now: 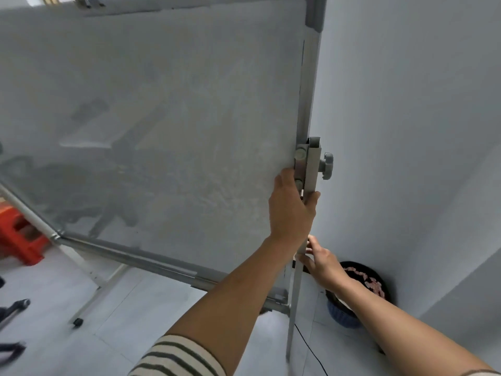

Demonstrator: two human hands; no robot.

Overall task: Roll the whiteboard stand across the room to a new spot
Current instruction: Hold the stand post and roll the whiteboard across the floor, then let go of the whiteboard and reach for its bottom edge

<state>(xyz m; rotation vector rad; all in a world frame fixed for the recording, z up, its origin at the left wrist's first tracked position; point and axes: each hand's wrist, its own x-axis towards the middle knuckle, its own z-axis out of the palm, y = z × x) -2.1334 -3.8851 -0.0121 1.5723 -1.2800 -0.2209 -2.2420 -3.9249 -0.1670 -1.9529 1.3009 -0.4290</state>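
The whiteboard stand (162, 118) fills most of the head view, its smudged grey board tilted and its right upright post (311, 164) running top to bottom. My left hand (291, 207) grips that post just below the grey locking knob (326, 165). My right hand (321, 260) holds the same post lower down, fingers wrapped round it. A marker tray bar (151, 263) runs along the board's bottom edge. The left leg ends in a small black caster (78, 322) on the tiled floor.
A white wall (406, 131) stands close on the right. A dark round bin (360, 294) with pink contents sits by the wall behind the post. A thin black cable (309, 346) lies on the floor. A red plastic stool (19, 234) stands at left, with black chair legs (13, 312) near it.
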